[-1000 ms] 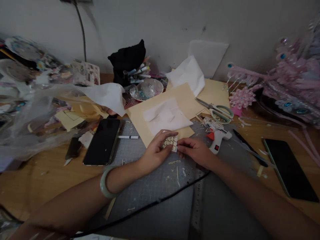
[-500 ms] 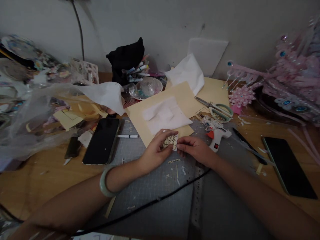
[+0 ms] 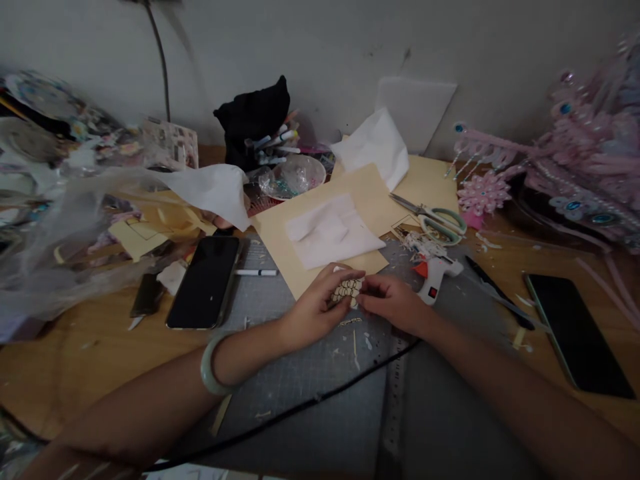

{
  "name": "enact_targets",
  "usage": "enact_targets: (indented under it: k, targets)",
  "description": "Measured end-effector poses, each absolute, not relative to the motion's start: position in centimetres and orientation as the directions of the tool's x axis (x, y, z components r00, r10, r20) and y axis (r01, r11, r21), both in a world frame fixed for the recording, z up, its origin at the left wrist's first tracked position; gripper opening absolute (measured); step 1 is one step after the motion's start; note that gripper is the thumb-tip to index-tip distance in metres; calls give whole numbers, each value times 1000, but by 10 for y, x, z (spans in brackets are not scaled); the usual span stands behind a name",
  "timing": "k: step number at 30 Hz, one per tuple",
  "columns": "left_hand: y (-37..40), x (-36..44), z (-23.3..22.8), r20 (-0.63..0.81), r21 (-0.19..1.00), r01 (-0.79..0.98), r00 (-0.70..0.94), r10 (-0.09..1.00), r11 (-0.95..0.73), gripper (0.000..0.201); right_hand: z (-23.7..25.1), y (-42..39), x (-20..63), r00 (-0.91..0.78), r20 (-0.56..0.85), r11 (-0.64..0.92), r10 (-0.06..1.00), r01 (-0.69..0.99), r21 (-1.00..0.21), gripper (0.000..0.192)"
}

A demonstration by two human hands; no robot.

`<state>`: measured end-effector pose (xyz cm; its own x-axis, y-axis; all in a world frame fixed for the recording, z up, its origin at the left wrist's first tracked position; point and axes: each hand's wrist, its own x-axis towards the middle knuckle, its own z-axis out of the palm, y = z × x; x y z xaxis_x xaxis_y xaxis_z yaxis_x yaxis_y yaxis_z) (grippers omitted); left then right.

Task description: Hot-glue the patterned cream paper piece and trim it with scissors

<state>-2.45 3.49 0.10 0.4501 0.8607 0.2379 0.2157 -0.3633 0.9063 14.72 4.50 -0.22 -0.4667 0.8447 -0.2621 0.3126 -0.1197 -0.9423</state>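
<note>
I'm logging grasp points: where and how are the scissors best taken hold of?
Probably by the pale green handle loops of the scissors, coming from the right: the loops face right, while the blades point left and away, over cream paper. The white glue gun lies just nearer the viewer, so a near-side approach looks more cluttered.

We see a cream card patterned with black-outlined circles. The mat is grey with a fine, pale grid, the bench brown with wood grain. We also see a pale green bangle, buff paper, white cloth, a white-and-red glue gun, green-handled scissors and a pink flower with a blue centre.
</note>
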Motion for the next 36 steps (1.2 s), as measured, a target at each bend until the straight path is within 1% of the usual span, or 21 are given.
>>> enact_targets:
  k: [2,6,8,11,14,17,21,27,36]
  targets:
    - [35,-25,1,236,910,211,446,863,-358,38,-3,46,147,-461,-266,-132,846,301,-944,16]
    - [36,-27,1,205,942,179,366,908,-285,35,-7,49,147,-500,-290,-260,816,131,-957,19]
    - [37,-27,1,178,959,157,316,932,-236,34,-9,51,147,-499,-293,-292,816,82,-953,21]
    - [37,-28,1,170,965,144,290,942,-219,34,-9,50,146,-508,-282,-267,813,105,-958,17]
    - [37,-27,1,181,960,151,310,933,-236,35,-6,48,145,-521,-276,-231,808,152,-961,11]
    - [37,-27,1,193,952,167,319,928,-256,34,-5,46,145,-529,-271,-225,804,151,-963,10]
    - [37,-27,0,205,949,167,324,923,-269,34,-7,47,145,-534,-258,-223,805,130,-966,10]
    - [37,-26,0,208,947,166,338,918,-276,34,-6,47,145,-525,-248,-225,814,109,-968,16]
    - [36,-26,1,216,937,191,344,914,-294,34,-7,47,146,-544,-227,-222,808,75,-972,15]
